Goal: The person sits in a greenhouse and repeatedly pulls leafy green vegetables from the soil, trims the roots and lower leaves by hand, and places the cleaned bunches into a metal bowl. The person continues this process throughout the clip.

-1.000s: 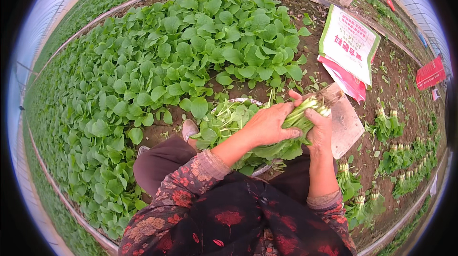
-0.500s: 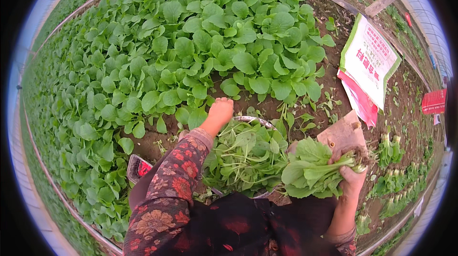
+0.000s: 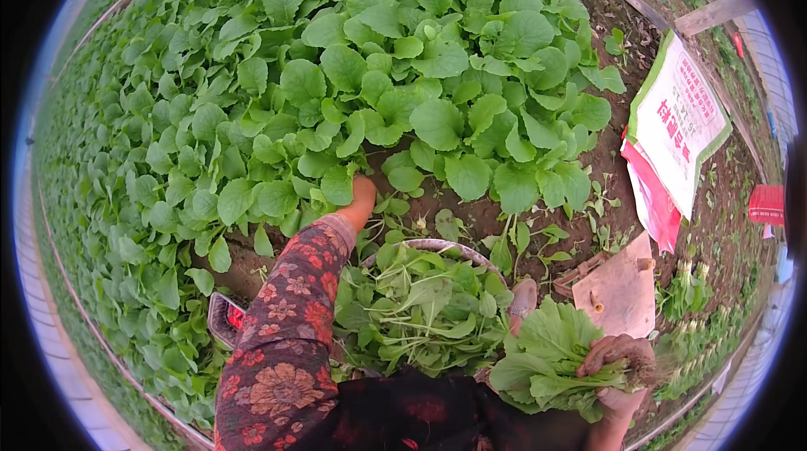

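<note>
My left hand reaches down to the soil at the near edge of a dense bed of leafy green plants. Leaves cover its fingers, so what they hold, if anything, is hidden. At the lower right, my right hand is closed round the stems of a bunch of leafy greens. The leaves point left, and soil-covered roots stick out on the right. Between my arms stands a round basket, heaped with loose pulled greens.
A white and pink printed sack lies on the soil at right, with a flat brown board nearer me. Bundled greens lie in rows beyond. By my left arm is a small crate with something red. Far right shows a red packet.
My left hand has moved from above the basket's far rim, left and down into the leaves. My right hand, still gripping the bunch, sits lower in view. The whole view has shifted slightly.
</note>
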Demonstrator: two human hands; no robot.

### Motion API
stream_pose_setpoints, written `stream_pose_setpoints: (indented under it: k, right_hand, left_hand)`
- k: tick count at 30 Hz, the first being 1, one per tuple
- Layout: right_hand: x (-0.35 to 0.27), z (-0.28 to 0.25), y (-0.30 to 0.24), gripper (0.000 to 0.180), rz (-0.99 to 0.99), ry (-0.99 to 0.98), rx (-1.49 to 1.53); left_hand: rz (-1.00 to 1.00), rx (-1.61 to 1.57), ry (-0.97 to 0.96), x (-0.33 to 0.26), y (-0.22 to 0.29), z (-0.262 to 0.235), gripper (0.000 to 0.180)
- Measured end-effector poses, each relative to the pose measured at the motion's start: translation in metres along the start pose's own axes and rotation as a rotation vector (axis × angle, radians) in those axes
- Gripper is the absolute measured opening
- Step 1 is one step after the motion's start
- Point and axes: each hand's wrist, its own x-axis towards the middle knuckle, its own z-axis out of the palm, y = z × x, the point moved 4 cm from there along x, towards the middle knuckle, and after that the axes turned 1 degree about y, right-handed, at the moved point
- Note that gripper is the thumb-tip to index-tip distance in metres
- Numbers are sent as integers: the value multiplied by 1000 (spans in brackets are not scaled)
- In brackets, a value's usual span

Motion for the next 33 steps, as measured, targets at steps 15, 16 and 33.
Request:
stream_pose_setpoints:
  k: [15,16,33]
  right_hand:
    - [-15,1,0,42,19,-54,30]
    - [-15,2,0,41,27,-54,32]
    - [-11,-14,13,49,91,-12,-92]
  left_hand:
    - [172,-293,-27,-36,10,-132,25]
    - [170,-239,69,-25,5,-132,27]
    - [-121,-354,163,29,-48,-26,27]
